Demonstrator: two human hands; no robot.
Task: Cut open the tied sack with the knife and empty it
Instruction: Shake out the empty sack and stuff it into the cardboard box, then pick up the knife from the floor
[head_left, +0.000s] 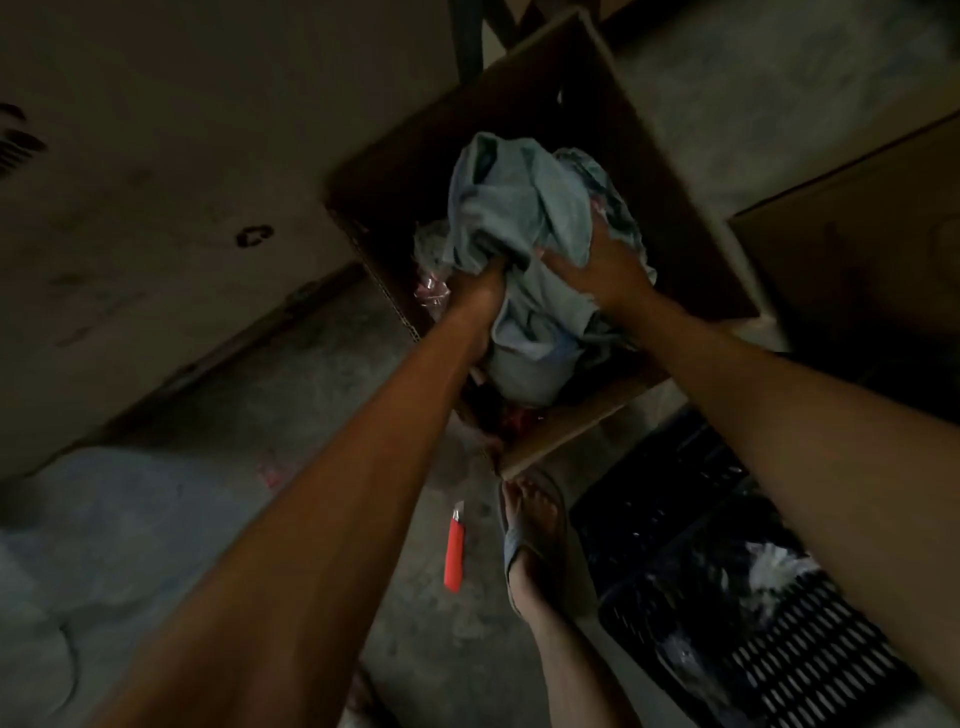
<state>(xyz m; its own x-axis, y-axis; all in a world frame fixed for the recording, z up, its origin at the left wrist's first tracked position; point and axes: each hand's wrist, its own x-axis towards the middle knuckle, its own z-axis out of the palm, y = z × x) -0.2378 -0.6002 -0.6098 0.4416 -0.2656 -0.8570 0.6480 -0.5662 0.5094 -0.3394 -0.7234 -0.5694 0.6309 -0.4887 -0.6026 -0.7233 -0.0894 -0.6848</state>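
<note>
Emptying step: both hands down in the cardboard box (576, 426), on the sack's contents.
Left hand (478, 293) sunk among folds of pale blue cloth (519, 208), gripping it; right hand (597, 270) clasps the same bundle from the other side, fingers curled over a fold. Crinkled pinkish plastic (431, 288) beside the cloth, probably the opened sack, though the dim light leaves this uncertain. Knife (453, 551), red handle, lies on the floor by a sandalled foot (535, 525); cutting judged done. Next move calls for lifting the cloth straight up past the rim. Box walls close round; black crate (727, 649) and second box (857, 218) crowd the right; most room shows leftward over the floor (311, 415).
</note>
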